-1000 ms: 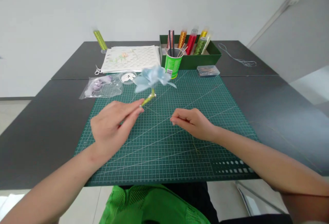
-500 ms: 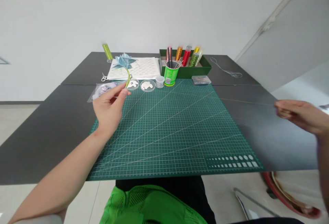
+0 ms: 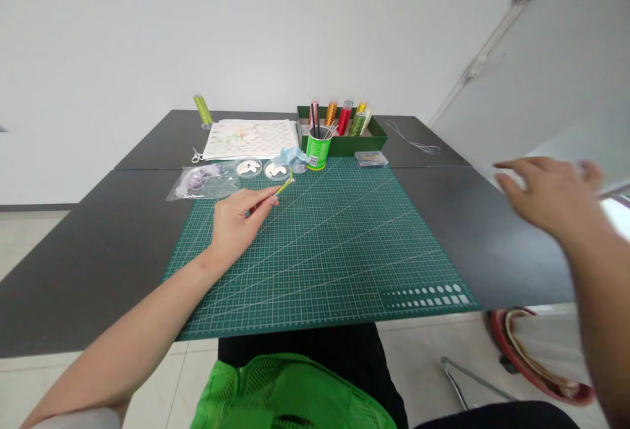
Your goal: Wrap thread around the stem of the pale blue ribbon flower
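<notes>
- Dark table (image 3: 98, 239) bears a green cutting mat (image 3: 335, 252)
- Right hand (image 3: 546, 196) hovers above the table's right edge, fingers spread, empty
- Left hand (image 3: 241, 216) pinches the stem of the blue paper flower (image 3: 290, 156), over the mat's far left

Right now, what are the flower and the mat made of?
The flower: pale blue petals, likely thin ribbon or paper; too blurred to settle. Its stem, pinched in the left hand, looks wrapped in yellow-green thread or tape. The mat: matte green, probably vinyl, given the printed white grid.
</notes>
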`<state>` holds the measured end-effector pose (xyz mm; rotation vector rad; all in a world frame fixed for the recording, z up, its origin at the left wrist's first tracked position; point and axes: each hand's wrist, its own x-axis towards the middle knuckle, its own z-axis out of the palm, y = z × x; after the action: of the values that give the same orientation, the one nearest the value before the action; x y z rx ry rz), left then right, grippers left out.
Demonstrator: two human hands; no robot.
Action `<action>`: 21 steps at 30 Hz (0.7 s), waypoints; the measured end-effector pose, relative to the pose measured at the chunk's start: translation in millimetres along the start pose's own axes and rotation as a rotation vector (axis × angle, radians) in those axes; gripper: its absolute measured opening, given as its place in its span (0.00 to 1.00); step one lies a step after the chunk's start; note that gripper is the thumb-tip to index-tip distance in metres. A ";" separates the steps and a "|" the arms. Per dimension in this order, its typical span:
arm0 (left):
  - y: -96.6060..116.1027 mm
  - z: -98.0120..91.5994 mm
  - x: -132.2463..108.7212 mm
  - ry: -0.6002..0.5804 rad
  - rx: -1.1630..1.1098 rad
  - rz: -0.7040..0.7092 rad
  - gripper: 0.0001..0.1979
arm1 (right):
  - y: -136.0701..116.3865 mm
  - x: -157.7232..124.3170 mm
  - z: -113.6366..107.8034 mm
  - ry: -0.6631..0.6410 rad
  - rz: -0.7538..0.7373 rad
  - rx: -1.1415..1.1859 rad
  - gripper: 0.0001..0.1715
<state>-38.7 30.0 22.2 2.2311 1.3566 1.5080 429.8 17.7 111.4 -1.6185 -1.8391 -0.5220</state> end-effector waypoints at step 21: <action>23.7 12.4 -22.7 -0.063 0.001 0.092 0.12 | -249.0 -75.5 123.7 -0.143 -0.191 0.795 0.11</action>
<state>-16.9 3.9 13.5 2.3512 1.2533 1.4516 165.7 2.2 -2.7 -0.9606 -1.9553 0.2506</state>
